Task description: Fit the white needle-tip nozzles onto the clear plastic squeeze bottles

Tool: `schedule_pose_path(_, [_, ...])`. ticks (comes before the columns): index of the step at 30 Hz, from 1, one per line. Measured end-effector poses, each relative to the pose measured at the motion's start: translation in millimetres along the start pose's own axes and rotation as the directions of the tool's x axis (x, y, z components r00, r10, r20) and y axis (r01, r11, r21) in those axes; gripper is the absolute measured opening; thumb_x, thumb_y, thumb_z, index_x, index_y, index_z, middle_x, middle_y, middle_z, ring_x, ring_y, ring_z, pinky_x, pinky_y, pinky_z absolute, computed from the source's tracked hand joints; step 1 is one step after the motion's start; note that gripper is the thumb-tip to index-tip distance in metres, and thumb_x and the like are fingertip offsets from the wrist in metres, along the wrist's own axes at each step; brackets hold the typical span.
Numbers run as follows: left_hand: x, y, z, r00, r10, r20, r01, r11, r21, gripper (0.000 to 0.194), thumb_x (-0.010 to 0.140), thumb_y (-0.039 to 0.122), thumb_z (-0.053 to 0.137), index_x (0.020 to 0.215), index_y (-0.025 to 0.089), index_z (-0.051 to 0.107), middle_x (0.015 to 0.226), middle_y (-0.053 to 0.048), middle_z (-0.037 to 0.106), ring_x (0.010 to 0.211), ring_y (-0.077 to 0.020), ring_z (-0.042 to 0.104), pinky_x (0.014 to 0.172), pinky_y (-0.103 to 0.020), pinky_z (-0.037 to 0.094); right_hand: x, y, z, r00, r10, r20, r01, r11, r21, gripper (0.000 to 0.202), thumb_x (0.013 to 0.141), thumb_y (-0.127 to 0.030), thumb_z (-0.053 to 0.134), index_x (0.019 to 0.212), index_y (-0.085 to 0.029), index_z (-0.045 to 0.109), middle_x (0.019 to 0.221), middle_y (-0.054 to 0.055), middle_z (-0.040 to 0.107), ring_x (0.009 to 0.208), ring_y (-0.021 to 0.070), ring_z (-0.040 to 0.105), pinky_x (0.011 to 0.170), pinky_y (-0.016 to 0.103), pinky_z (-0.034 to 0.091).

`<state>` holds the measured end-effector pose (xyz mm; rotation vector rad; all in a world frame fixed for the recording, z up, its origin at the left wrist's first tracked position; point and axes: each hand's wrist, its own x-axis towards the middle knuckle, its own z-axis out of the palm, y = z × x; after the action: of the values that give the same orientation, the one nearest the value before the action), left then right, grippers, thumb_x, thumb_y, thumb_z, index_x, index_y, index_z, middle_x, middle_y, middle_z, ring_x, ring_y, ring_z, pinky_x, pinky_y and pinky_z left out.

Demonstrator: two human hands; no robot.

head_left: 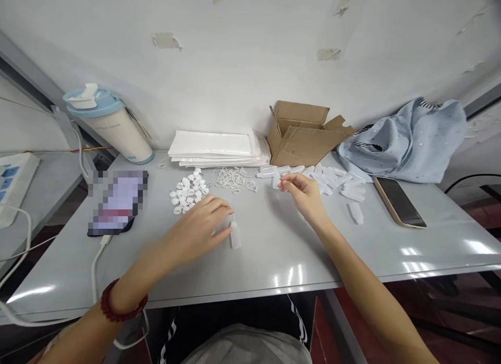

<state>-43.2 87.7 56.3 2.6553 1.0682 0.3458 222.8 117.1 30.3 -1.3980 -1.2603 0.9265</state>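
My right hand [303, 194] pinches a small translucent squeeze bottle [276, 180] between thumb and fingertips, near the loose pile. Just left of the table's middle, my left hand [203, 225] has thumb and fingers apart beside another small bottle [235, 235], which lies on the table with its narrow tip towards the hand. Whether the thumb touches this bottle I cannot tell. Small white caps [188, 191] are heaped beyond my left hand. Off-white ring-like pieces [235, 179] lie between the caps and the bottles. More translucent bottles [331, 178] are spread behind and right of my right hand.
Along the wall stand a blue-lidded tumbler [111, 126], a stack of white packets [213, 144], an open cardboard box [303, 139] and a light blue cloth bag [407, 139]. One phone [119, 202] with a cable lies left, another phone [399, 201] right.
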Motion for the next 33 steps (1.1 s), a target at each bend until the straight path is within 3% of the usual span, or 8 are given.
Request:
schedule_pose_path(6, [-16,10,16.8,0.999,-0.051,-0.004,0.051,0.996,0.069,0.034,0.084,0.034,0.067,0.111,0.015,0.057,0.114,-0.01,0.061,0.112,-0.0287,0.049,0.095,-0.045,0.043,-15,-4,10,0.981,-0.035,0.188,0.052,0.995,-0.089,0.012,0.08,-0.027,0.057,0.083,-0.018,0.064,0.076,0.003,0.067,0.072,0.0172,0.061,0.07,0.031,0.043])
schedule_pose_path(9, [-12,13,23.2,0.999,-0.034,0.028,0.031,0.995,0.095,0.039,0.081,0.034,0.07,0.112,0.015,0.056,0.116,-0.011,0.061,0.113,-0.0295,0.049,0.094,-0.045,0.044,-25,-4,21,0.947,-0.049,0.316,0.099,0.985,-0.143,0.01,0.082,-0.024,0.057,0.082,-0.018,0.065,0.077,0.002,0.068,0.072,0.0166,0.061,0.07,0.031,0.043])
schedule_pose_path(16, [-1,21,28.4,0.997,-0.001,0.075,-0.004,0.997,0.076,0.029,0.083,0.023,0.064,0.109,0.012,0.058,0.116,-0.013,0.06,0.11,-0.0301,0.048,0.092,-0.045,0.045,-37,-3,35,0.838,-0.026,0.544,0.137,0.977,-0.164,0.01,0.084,-0.021,0.058,0.088,-0.018,0.066,0.083,0.003,0.069,0.074,0.0156,0.062,0.068,0.029,0.045])
schedule_pose_path(20, [-4,23,21.7,0.995,0.017,0.094,-0.024,0.997,0.074,0.029,0.082,0.021,0.059,0.11,0.013,0.059,0.117,-0.013,0.059,0.111,-0.0304,0.046,0.094,-0.047,0.043,-38,-2,36,0.827,-0.036,0.561,0.156,0.973,-0.168,0.009,0.084,-0.019,0.058,0.087,-0.018,0.066,0.084,0.004,0.069,0.074,0.0158,0.062,0.067,0.028,0.045])
schedule_pose_path(25, [-16,22,9.6,0.992,0.016,0.125,-0.033,0.99,0.134,0.029,0.078,0.018,0.056,0.105,0.012,0.062,0.111,-0.014,0.059,0.108,-0.0313,0.046,0.093,-0.048,0.043,-38,-6,33,0.847,-0.046,0.529,0.156,0.974,-0.165,0.011,0.085,-0.021,0.057,0.089,-0.019,0.067,0.085,0.004,0.07,0.077,0.0165,0.063,0.068,0.029,0.046])
schedule_pose_path(33, [-25,17,10.7,0.988,0.004,0.152,-0.03,0.985,0.171,0.03,0.074,0.014,0.054,0.103,0.011,0.063,0.11,-0.015,0.058,0.107,-0.0327,0.047,0.091,-0.049,0.043,-37,-9,32,0.863,-0.013,0.505,0.112,0.98,-0.166,0.011,0.086,-0.022,0.056,0.086,-0.018,0.066,0.082,0.003,0.069,0.075,0.0166,0.062,0.069,0.03,0.046])
